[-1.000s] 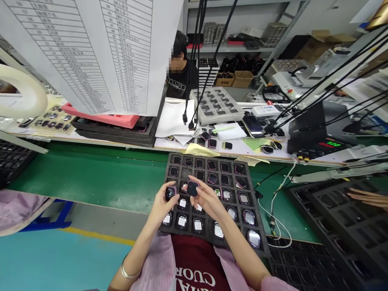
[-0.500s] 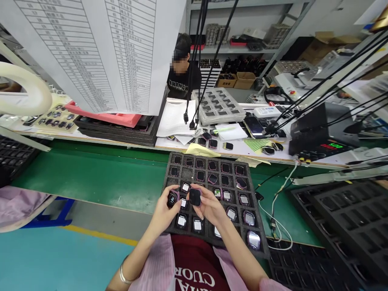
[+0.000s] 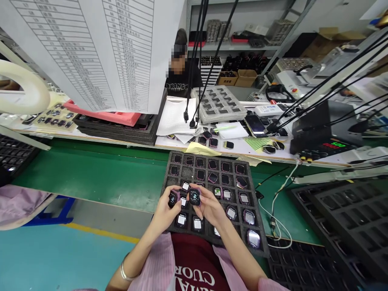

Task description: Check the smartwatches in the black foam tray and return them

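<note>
My left hand [image 3: 165, 206] is closed around a square smartwatch body [image 3: 173, 198] with a lit dark screen. My right hand [image 3: 210, 205] grips a second watch body [image 3: 194, 197] by its edges, and its screen shows a pale figure on black. Both watches are held side by side, apart, above a dark foam tray [image 3: 206, 238]. Rows of watch bodies sit in the tray's pockets; those near me show white screens [image 3: 182, 219], while the far ones [image 3: 225, 166] are dark. My hands and forearms hide part of the tray.
A white bench [image 3: 145, 147] runs beyond the tray, with papers [image 3: 174, 117], a clear plastic tray [image 3: 218, 103] and a power supply [image 3: 327, 129]. Black cables [image 3: 200, 60] hang over it. Stacked foam trays [image 3: 348, 218] stand at right. A person [image 3: 183, 76] sits across the bench.
The screen of the watch in my right hand was dark and is now lit with a figure. Both hands stay in nearly the same place. The person opposite has shifted their head slightly.
</note>
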`<state>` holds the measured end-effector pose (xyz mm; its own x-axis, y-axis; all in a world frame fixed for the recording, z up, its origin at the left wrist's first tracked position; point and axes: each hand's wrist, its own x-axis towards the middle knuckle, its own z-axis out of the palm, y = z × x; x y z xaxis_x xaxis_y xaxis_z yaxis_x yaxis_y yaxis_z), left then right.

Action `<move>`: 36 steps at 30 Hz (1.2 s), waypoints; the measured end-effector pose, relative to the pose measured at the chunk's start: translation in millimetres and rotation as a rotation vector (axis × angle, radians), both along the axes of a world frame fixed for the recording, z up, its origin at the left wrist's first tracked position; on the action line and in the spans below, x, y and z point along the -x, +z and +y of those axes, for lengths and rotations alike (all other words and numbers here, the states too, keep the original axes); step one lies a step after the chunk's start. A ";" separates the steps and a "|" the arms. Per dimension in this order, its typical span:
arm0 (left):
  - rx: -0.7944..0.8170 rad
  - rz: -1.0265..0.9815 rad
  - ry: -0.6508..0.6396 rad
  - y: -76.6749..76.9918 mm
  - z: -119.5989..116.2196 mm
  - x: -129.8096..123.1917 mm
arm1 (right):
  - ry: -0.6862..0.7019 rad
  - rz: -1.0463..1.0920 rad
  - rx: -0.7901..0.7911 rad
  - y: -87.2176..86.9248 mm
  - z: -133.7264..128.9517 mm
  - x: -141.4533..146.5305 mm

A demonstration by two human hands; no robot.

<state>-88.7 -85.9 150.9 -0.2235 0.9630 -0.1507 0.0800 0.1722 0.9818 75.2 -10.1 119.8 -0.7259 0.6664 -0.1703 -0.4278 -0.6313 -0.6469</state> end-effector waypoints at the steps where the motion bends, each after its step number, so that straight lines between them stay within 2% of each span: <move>1: 0.002 -0.005 -0.002 0.1 -0.1 0.0 | 0.002 -0.001 0.000 0.3 -0.2 -0.3; 21: 0.023 0.004 0.016 0.6 -0.1 -0.6 | -0.046 -0.045 -0.013 2.9 -3.9 -1.7; 29: 0.010 -0.026 0.084 0.1 2.4 -1.0 | -0.077 -0.078 -0.021 3.5 -2.9 -0.5; 32: 0.003 -0.021 0.088 1.9 0.3 0.0 | -0.084 -0.058 -0.050 7.9 -3.2 -2.4; 36: -0.051 -0.040 0.167 6.1 -7.5 2.7 | -0.073 -0.010 -0.103 20.3 -8.0 -10.3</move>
